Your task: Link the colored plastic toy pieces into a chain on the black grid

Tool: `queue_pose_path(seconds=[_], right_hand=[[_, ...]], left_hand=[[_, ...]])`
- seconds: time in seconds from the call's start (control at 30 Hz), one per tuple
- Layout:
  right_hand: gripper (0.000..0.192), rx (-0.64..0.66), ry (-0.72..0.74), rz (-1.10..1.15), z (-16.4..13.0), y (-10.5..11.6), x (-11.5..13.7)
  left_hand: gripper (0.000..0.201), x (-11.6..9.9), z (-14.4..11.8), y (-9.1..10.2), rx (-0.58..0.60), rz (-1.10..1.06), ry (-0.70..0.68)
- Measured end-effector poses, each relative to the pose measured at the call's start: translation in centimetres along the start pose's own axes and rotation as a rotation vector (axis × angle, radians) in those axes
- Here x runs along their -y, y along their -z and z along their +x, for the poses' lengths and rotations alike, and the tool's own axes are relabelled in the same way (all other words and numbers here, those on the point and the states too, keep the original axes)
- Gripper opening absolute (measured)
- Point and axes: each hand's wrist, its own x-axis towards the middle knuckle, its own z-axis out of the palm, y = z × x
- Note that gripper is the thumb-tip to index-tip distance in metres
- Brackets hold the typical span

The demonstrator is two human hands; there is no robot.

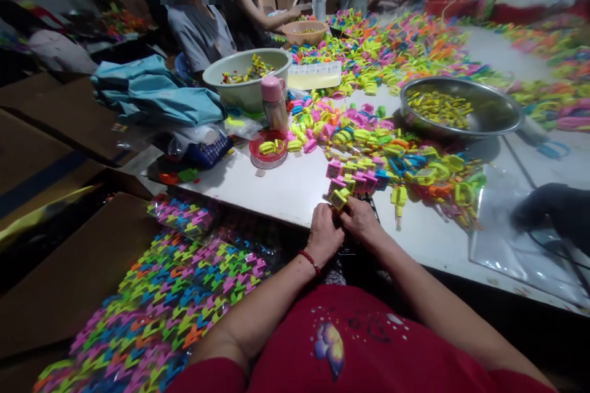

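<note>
— How are the hands placed, and what is held?

— Both are brought together at the near edge of the desk point(286, 190). The left hand point(324, 234) and right hand point(362, 220) are curled closed around a small yellow-green plastic piece point(340, 198), which is pinched between the fingertips of both. Neither hand is clearly nearer; the piece is shared.

— Where does the piece lie from the hands?

— At about 12 o'clock, just above the knuckles. Its long axis cannot be told at this size.

— And what is beyond it?

— A row of pink and yellow pieces point(353, 177) is seen just past it, at 12 to 1 o'clock. A steel bowl point(500, 112) is set well away at 2 o'clock, a red basket point(268, 148) at 11 o'clock. Bagged coloured pieces point(175, 295) are heaped at 8 o'clock, below the desk.
</note>
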Motion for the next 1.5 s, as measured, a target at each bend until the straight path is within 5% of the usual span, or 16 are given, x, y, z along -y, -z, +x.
queue_pose_path(seconds=[0.17, 0.27, 0.4, 0.57, 0.73, 0.87, 0.97, 1.17, 1.5], right_hand=[[0.010, 0.048, 0.059, 0.010, -0.8, 1.5, 0.5], [0.020, -0.099, 0.015, -0.047, -2.9, 4.2, -0.8], [0.041, -0.325, -0.250, -0.317, -5.3, 8.1, -4.9], [0.030, -0.107, -0.394, -0.439, -6.2, 10.1, -7.7], [0.022, -0.166, -0.401, -0.202, -6.6, 9.5, -5.4], [0.029, -0.113, -0.344, 0.262, -5.5, 6.7, -2.6], [0.029, -0.063, -0.291, 0.364, -3.9, 4.2, -1.4], [0.016, -0.022, -0.127, 0.202, -1.5, 2.2, -1.8], [0.020, 0.165, 0.039, -0.116, 0.2, 3.3, -2.8]], left_hand=[[0.019, 0.3, 1.2, 1.7, 0.075, -0.145, 0.054], [0.018, 0.9, 2.3, 2.4, 0.145, -0.196, 0.020], [0.016, 1.7, 3.7, 2.2, 0.267, -0.182, -0.096], [0.012, 2.0, 4.4, 1.4, 0.316, -0.090, -0.072], [0.012, 1.9, 4.6, 1.4, 0.348, -0.006, -0.110], [0.015, 1.9, 4.6, 1.5, 0.342, -0.009, -0.130], [0.016, 2.0, 4.5, 1.5, 0.317, -0.033, -0.152], [0.017, 2.2, 4.5, 1.3, 0.313, -0.060, -0.183], [0.013, 2.8, 4.5, 1.1, 0.295, -0.069, -0.195]])
